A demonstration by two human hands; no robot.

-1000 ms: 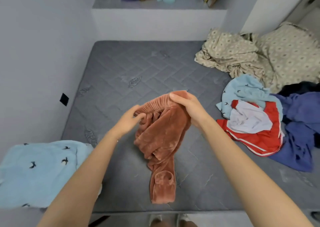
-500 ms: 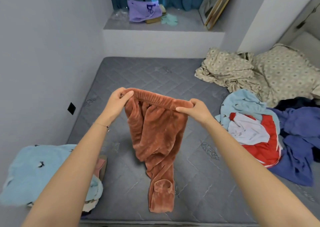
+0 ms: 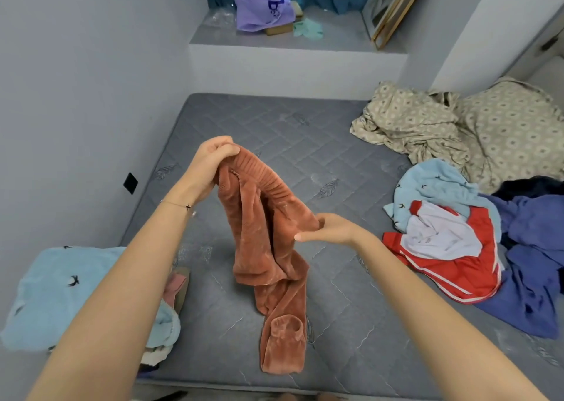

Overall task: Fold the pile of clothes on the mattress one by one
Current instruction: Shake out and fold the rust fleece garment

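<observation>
Rust fleece trousers (image 3: 259, 235): our left hand (image 3: 213, 162) clenches the waistband (image 3: 268, 180), our right hand (image 3: 331, 229) pinches it lightly; we risk slippage, twisted legs bunching on the mattress (image 3: 305, 131).

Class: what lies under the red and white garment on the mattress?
A light blue garment shows beneath the red and white garment at its far edge, purple-blue cloth at its right. Anything else beneath is covered.
</observation>
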